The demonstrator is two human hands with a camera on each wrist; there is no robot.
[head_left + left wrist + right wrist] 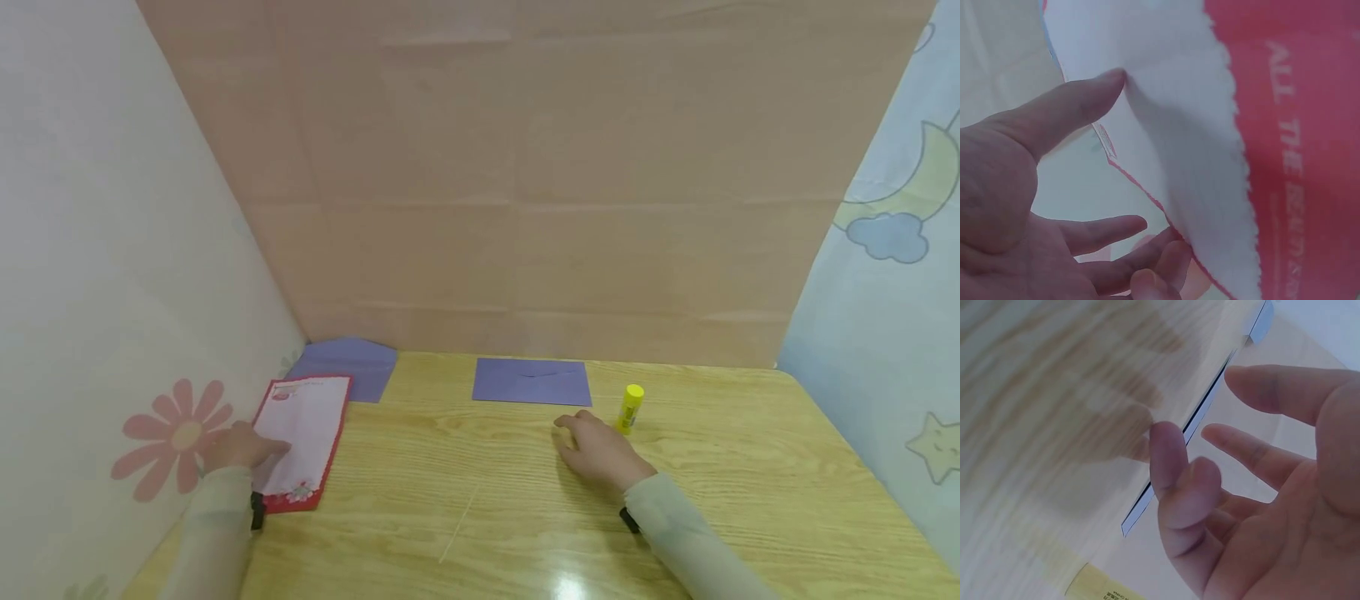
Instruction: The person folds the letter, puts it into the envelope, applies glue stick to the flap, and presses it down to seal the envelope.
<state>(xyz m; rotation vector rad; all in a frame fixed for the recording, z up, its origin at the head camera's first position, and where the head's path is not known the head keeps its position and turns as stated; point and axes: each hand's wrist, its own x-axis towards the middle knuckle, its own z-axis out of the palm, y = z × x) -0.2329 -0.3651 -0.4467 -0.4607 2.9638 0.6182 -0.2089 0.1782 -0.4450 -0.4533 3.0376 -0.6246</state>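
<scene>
My left hand (238,447) grips the left edge of red-bordered letter paper (311,425) at the table's left side. In the left wrist view the thumb lies on the paper's white face (1166,37), while some fingers sit at its edge. Printed words run along the red border (1285,156). My right hand (596,450) holds nothing, its fingers loosely bent over the tabletop. Just right of it stands a yellow glue stick (631,408). Beyond its fingertips lies a purple envelope (532,387), flap folded down.
A second purple envelope (356,367), its flap raised, lies at the back left corner, partly under the letter paper. A brown paper-like wall (525,208) closes off the back of the wooden table (420,500). Patterned walls stand at both sides.
</scene>
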